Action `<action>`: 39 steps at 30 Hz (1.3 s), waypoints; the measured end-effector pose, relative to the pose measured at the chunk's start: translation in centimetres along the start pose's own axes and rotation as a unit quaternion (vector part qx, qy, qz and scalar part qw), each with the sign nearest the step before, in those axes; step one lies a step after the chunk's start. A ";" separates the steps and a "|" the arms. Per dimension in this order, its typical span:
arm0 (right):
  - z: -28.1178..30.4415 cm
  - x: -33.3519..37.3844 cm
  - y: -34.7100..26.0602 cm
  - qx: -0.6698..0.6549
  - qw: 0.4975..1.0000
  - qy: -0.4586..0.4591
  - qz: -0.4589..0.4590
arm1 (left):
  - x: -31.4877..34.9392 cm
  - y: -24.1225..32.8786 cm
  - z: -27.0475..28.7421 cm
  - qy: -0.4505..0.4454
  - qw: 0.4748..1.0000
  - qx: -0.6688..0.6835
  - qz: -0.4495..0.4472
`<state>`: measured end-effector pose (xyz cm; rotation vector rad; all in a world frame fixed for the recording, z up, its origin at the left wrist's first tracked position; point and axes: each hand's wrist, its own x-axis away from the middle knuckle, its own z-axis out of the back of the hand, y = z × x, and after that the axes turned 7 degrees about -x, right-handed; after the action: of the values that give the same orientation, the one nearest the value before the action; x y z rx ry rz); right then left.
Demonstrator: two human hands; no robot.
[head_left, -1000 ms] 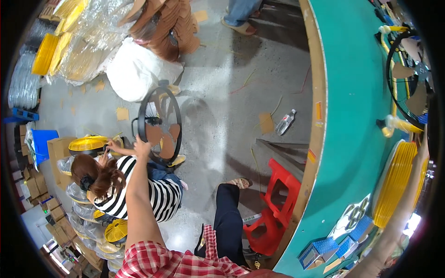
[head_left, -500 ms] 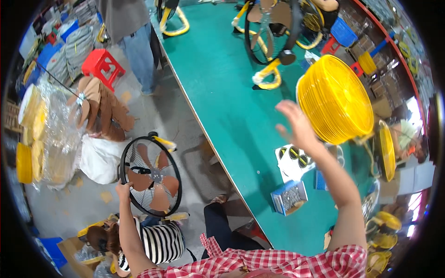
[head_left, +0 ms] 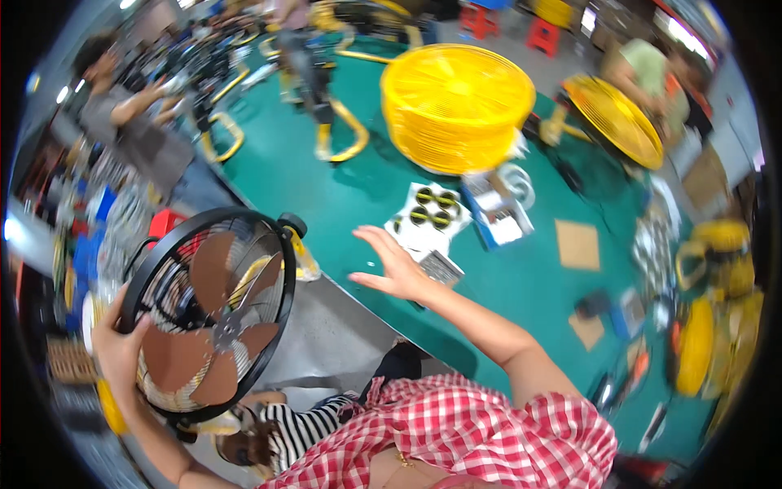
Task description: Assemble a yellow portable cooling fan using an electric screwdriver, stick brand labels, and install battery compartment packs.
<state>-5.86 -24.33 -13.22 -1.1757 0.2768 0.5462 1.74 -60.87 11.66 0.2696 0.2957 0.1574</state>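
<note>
My left hand (head_left: 118,346) is closed on the black rim of a fan (head_left: 226,330). The fan has brown blades and a wire guard behind them, and it is held up tilted beside the table's left edge. A yellow tube stand piece (head_left: 303,259) shows at its right side. My right hand (head_left: 395,270) is empty, its fingers spread, above the near edge of the green table (head_left: 513,301). Close to it lie a small box of metal fasteners (head_left: 440,267) and a white sheet (head_left: 423,236) with round black-and-yellow labels. Beyond stands a tall stack of yellow wire fan guards (head_left: 456,122).
A blue-and-white box (head_left: 498,218) sits by the stack, with a brown cardboard square (head_left: 577,244) farther right. Fans on yellow stands line the far table. A co-worker in grey (head_left: 138,134) stands at left; a person in striped clothing (head_left: 301,428) is low beside me.
The fan has come up and nearer in my left hand. My right hand has moved away from the yellow stack toward the table's near edge. My view has turned.
</note>
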 end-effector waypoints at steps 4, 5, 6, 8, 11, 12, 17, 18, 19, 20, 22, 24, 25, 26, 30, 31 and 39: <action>4.6 3.6 -4.7 -0.030 0.995 0.084 0.034 | 3.6 7.9 5.8 -0.068 0.986 0.078 -0.133; 6.3 5.4 -5.8 -0.021 0.993 0.110 0.043 | 3.7 9.5 6.2 -0.081 0.977 0.076 -0.183; 8.3 7.5 -6.7 -0.014 0.992 0.124 0.035 | 3.3 10.8 6.8 -0.101 0.970 0.036 -0.218; 12.0 12.2 -9.0 -0.027 0.990 0.134 -0.033 | 2.6 14.8 5.0 -0.120 0.943 0.042 -0.307; 16.6 20.9 -11.6 0.197 0.950 0.232 -0.069 | 3.9 21.8 2.6 -0.117 0.887 0.023 -0.446; 18.2 24.0 -12.6 0.208 0.938 0.262 -0.090 | 5.3 24.0 1.1 -0.094 0.875 0.044 -0.473; 20.7 38.2 -16.8 0.307 0.818 0.449 -0.185 | 11.7 37.6 -6.2 -0.255 0.741 0.174 -0.597; 20.8 40.0 -17.4 0.340 0.798 0.465 -0.177 | 12.8 39.1 -7.5 -0.271 0.716 0.201 -0.612; 20.6 42.1 -16.7 0.327 0.781 0.496 -0.193 | 14.0 40.5 -8.9 -0.285 0.689 0.229 -0.625; 20.5 44.0 -15.9 0.342 0.761 0.510 -0.211 | 15.1 41.8 -10.1 -0.313 0.683 0.220 -0.622; 20.9 45.8 -15.2 0.359 0.738 0.525 -0.226 | 15.8 43.8 -12.5 -0.356 0.683 0.225 -0.597; 21.9 46.4 -14.9 0.445 0.719 0.498 -0.193 | 15.8 44.6 -16.0 -0.361 0.691 0.272 -0.564; 22.2 46.0 -15.1 0.445 0.718 0.501 -0.189 | 15.4 44.5 -17.7 -0.348 0.694 0.303 -0.552; 22.6 45.5 -15.4 0.473 0.725 0.458 -0.202 | 14.9 44.3 -19.3 -0.359 0.701 0.309 -0.533; 24.7 43.7 -16.1 0.432 0.758 0.424 -0.245 | 13.1 43.4 -22.1 -0.352 0.645 0.357 -0.577; 25.3 43.0 -15.9 0.380 0.774 0.455 -0.222 | 12.9 43.0 -22.8 -0.354 0.645 0.356 -0.576; 28.8 41.0 -13.3 0.278 0.796 0.489 -0.225 | 12.0 45.0 -27.5 -0.211 0.781 0.338 -0.481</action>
<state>33.59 9.28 -11.60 -0.7970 0.9428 -0.6025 -0.49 -9.15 -4.08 0.8214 -0.0015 -1.0485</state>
